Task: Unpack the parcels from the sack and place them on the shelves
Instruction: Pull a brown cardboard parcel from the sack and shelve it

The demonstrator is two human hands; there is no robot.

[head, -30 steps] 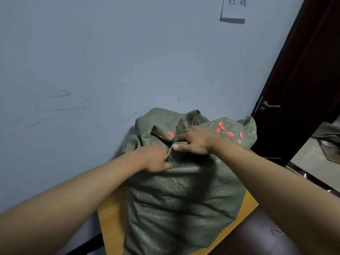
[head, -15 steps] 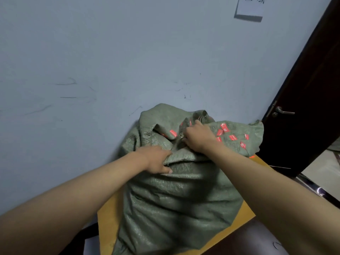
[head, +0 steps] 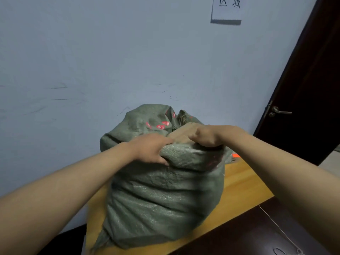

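We see the green woven sack (head: 161,196) standing upright on the wooden table (head: 241,183), its back against the pale wall (head: 92,52). Its mouth is folded down into a thick rolled rim, and both hands grip that rim at the near edge. The left hand (head: 149,148) has its fingers curled over the rim, thumb on the outer face of the fabric. The right hand (head: 206,135) is closed around the rim just to the right of it, knuckles up, fingers tucked into the fabric. Between the two grips, slightly beyond them, a brown parcel (head: 184,133) shows a flat face inside the opening; how much of it lies below the rim we cannot tell. Behind the grips, the far side of the sack mouth rises in a bunched fold bearing red printed marks (head: 161,125). To the right of the right-hand grip, bare table surface runs to its near edge, with a small orange item (head: 235,155) at the far side beside the sack. Below the left-hand grip, only a narrow strip of table shows beside the sack. Farther right stands a dark door (head: 312,89) with a metal handle (head: 278,111). A paper sign (head: 227,8) hangs on the wall above.
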